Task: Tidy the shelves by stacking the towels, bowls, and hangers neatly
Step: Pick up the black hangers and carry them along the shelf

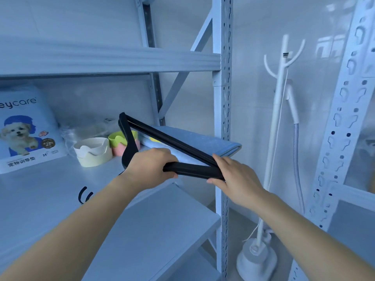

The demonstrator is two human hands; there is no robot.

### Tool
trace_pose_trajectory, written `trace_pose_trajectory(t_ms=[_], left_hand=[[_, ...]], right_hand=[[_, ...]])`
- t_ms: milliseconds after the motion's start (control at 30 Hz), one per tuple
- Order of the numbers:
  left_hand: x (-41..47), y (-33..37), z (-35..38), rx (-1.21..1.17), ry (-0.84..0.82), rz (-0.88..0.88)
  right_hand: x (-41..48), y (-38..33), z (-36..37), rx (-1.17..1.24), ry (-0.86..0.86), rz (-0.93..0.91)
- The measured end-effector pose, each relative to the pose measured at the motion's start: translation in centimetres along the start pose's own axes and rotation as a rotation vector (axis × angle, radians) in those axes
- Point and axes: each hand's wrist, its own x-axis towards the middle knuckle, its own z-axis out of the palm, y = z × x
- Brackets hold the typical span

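"Looking at the black hangers [178, 145], where would this go wrong?"

"They're held in the air over the shelf [50, 189], just in front of the folded blue towels [194, 138]. The left hand [150, 165] has its fingers curled right round the lower bar, a closed grip. The right hand [235, 175] pinches the right-hand corner between thumb and fingers. Several hangers seem to be bunched together, and I'd judge the right grip the lighter one. If it loosens, the bundle could fan apart and one hanger could slide out."

"Onto what?"

"The far tip sits right by the green bowl [116, 137], which is stacked on the pink bowl [119, 150], with the cream bowl [93, 153] just beside them. A swing to the left could knock that little stack over."

"And the hooks?"

"The hooks [83, 196] curl out below the left forearm, close to the shelf surface. If the bundle is lowered flat, they might catch the board and twist the stack crooked. The right corner is also near the towels' front edge, so pushing back could drag the top towel out of square."
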Motion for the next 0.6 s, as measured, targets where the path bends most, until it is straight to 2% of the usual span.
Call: trace_pose_trajectory(t_ms=[300,600], left_hand=[[10.2,-1.5,1.7,0.051,0.039,0.098],[20.1,-4.7,6.1,-0.014,-0.031,0.105]], right_hand=[[6.2,6.2,2.0,-0.049,0.054,0.04],[14.1,11.9,5.2,-0.044,-0.063,0.07]])
